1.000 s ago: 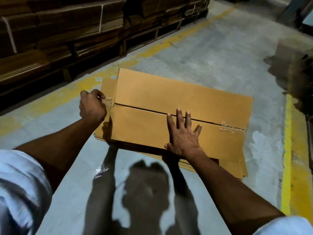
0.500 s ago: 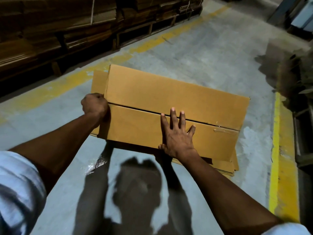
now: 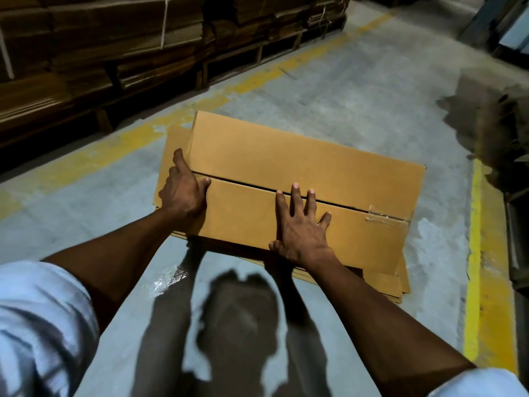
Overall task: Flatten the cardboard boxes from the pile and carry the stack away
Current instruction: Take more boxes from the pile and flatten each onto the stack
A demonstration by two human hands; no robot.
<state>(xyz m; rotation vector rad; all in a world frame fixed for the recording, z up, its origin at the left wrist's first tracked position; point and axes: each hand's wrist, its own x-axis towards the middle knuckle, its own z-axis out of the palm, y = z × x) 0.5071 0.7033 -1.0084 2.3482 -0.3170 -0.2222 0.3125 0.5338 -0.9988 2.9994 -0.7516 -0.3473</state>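
**Left hand opened out on the flat box**

The left hand's fingers (image 3: 178, 159) are now stretched out. One finger is pointed along the left end of the top box (image 3: 300, 179), and the thumb is laid by the dark slit that runs across the box. Half a second ago these fingers were curled into a fist at that same end. The left hand (image 3: 184, 191) is now laid partly on the box, with nothing held in it.

The right hand's fingers (image 3: 296, 196) are spread wide and pressed flat on the near half of the box, with their tips at the slit. The right hand (image 3: 300, 227) has been kept in the same spot on the box as before, with its thumb at the near edge.

The top box is laid flat on a stack of flat cardboard (image 3: 383, 285), which sticks out past the box's near right corner. A strip of clear tape (image 3: 383, 217) is seen on the box, right of the right hand. The stack is set on the grey floor (image 3: 357, 90). Beyond the box a yellow line (image 3: 243, 81) is painted, and behind it bundles of cardboard (image 3: 100, 44) are piled. A second yellow line (image 3: 483, 253) is seen to the right of the box.
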